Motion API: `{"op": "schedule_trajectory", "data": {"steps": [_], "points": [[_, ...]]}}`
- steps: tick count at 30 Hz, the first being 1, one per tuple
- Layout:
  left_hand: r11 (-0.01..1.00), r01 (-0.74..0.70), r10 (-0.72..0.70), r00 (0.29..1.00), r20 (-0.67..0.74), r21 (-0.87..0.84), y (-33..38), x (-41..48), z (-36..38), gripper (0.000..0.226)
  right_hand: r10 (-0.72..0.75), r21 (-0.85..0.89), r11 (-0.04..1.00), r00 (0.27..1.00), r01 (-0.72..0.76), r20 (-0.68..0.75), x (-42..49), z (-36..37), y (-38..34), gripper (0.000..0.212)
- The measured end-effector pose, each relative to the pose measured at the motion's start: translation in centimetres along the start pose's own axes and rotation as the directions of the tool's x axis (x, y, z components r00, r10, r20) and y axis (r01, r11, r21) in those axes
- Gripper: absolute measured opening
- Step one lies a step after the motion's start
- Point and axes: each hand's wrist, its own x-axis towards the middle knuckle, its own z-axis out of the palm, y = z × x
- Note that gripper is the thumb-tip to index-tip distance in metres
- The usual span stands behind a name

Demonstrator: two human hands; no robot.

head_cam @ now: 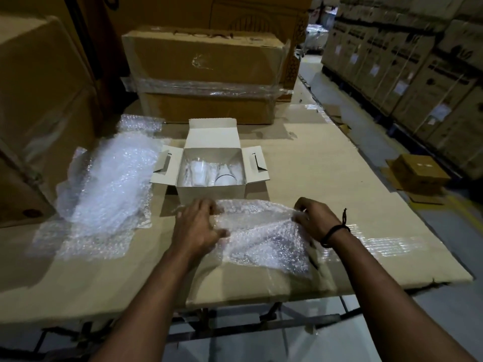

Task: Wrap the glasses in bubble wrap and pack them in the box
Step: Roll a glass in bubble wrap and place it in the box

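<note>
Two hands, left hand [198,223] and right hand [315,218], each gripping one bubble-wrap sheet [264,236]; two glasses [211,172] in one box [211,193].

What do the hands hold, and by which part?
Both the left hand and right hand grip one bubble wrap sheet at its far edge.

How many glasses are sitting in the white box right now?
2: one glass on the left side of the white box, one glass on the right. More could be hidden below.
</note>
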Motion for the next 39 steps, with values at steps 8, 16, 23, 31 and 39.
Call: {"op": "schedule_trajectory", "data": {"steps": [8, 16, 23, 31, 39], "points": [[0.956, -0.207, 0.170, 0.968, -0.182, -0.209, 1.3, 1.3, 1.4, 0.101, -0.120, -0.101, 0.989, 0.985, 0.108, -0.124, -1.2, -0.5, -0.4, 0.017], [0.980, -0.195, 0.189, 0.973, -0.130, -0.038, -0.3, 2.6, 1.2, 0.039, -0.034, -0.250, 0.967, 0.998, 0.044, 0.046, -1.0, 0.8, -1.0, 0.019], [0.950, -0.307, 0.311, 0.905, -0.290, 0.061, -1.7, 1.6, 1.5, 0.042, -0.196, -0.247, 0.958, 0.959, 0.143, -0.203, -0.4, 1.8, -0.8, 0.014], [0.905, -0.402, 0.415, 0.906, 0.086, -0.135, -4.2, -0.6, 2.3, 0.024, -0.033, -0.211, 0.974, 0.970, 0.086, 0.239, -2.5, 1.7, 0.2, 0.043], [0.951, -0.308, 0.300, 0.942, 0.150, 0.036, -2.6, 0.3, 2.1, 0.033, -0.110, -0.393, 0.892, 0.950, 0.225, 0.293, -2.9, 4.2, -3.4, 0.055]]}}
